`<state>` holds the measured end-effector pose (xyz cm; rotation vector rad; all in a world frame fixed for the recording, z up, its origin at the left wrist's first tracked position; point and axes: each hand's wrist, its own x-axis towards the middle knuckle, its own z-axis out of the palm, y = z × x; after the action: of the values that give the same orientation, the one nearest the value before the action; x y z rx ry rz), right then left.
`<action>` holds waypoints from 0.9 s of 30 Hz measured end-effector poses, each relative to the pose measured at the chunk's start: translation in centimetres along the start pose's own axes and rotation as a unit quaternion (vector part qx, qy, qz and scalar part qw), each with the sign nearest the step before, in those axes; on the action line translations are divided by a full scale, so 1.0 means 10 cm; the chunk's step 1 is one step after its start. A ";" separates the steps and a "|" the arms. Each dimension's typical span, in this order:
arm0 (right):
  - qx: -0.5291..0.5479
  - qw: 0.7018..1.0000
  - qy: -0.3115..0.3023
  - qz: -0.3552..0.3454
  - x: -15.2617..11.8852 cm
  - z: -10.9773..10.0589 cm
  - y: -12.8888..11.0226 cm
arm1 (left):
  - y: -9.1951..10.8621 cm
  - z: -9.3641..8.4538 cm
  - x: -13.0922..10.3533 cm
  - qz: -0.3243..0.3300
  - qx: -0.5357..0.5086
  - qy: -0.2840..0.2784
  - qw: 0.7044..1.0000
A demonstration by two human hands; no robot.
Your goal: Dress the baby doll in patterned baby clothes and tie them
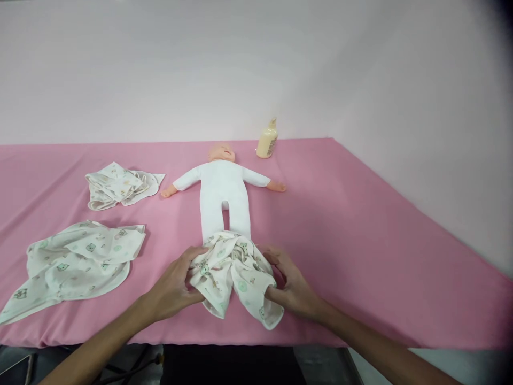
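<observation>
A baby doll [224,184] in a white bodysuit lies on its back, arms spread and legs pointing at me. Over its lower legs is a bunched white baby garment [240,283] with green animal prints, two flaps of it hanging toward me. My left hand [178,283] grips the garment's left side between thumb and fingers. Its right side is held by my right hand [290,286], fingers partly tucked behind the fabric. The doll's feet are hidden under the cloth.
A pink sheet [340,240] covers the table, which meets the wall at the back. To the left lie a spread printed cloth [84,262] and a crumpled one [120,187]. A cream pump bottle [267,140] stands beyond the doll, right of its head.
</observation>
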<state>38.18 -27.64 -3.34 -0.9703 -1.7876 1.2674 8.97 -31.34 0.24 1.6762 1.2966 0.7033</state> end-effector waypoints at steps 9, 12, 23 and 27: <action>-0.091 0.994 0.016 -0.050 -0.17 0.03 -0.03 | 0.08 -0.01 -0.15 -0.025 0.027 0.015 0.999; -0.177 0.980 0.033 -0.080 -0.22 0.05 0.03 | -0.04 0.06 -0.20 0.006 0.083 0.047 0.995; -0.242 0.950 0.076 -0.181 -0.32 0.23 0.08 | -0.26 0.28 -0.29 0.118 0.144 0.147 0.972; -0.097 0.988 0.112 0.051 -0.24 0.29 -0.06 | -0.03 0.38 -0.25 -0.098 -0.039 0.177 0.978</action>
<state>36.64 -31.10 -3.79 -1.2750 -1.7245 1.0117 11.27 -34.79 -1.56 1.3753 1.6344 0.9502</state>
